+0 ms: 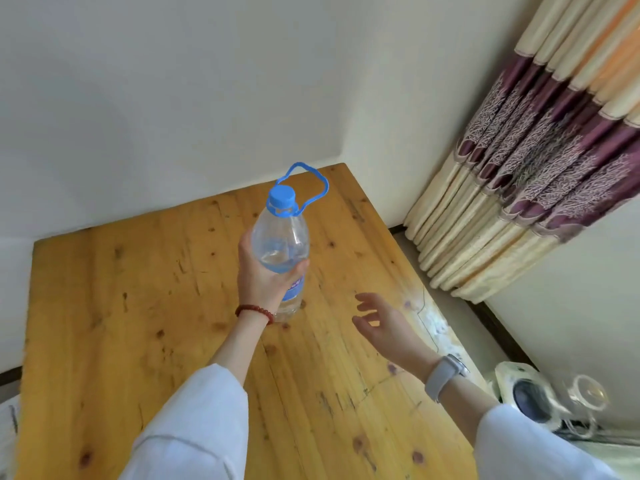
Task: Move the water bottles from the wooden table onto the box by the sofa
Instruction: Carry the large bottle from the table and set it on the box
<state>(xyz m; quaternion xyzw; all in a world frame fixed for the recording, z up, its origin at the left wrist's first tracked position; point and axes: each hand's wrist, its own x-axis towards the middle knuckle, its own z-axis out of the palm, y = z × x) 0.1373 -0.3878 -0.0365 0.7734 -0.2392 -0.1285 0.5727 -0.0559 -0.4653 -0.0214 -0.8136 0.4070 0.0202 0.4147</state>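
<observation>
A clear plastic water bottle (280,237) with a blue cap and a blue loop handle is upright over the middle of the wooden table (138,306). My left hand (259,275) grips it around the lower body, near the blue label. Its base looks lifted just off the tabletop. To the right of the bottle, my right hand (381,323) hovers above the table with relaxed, spread fingers and holds nothing. No other bottle, box or sofa is in view.
The table stands in a corner against white walls. A cream and purple curtain (519,168) hangs at the right. On the floor at lower right sit a small white appliance (526,393) and a clear glass jug (585,400).
</observation>
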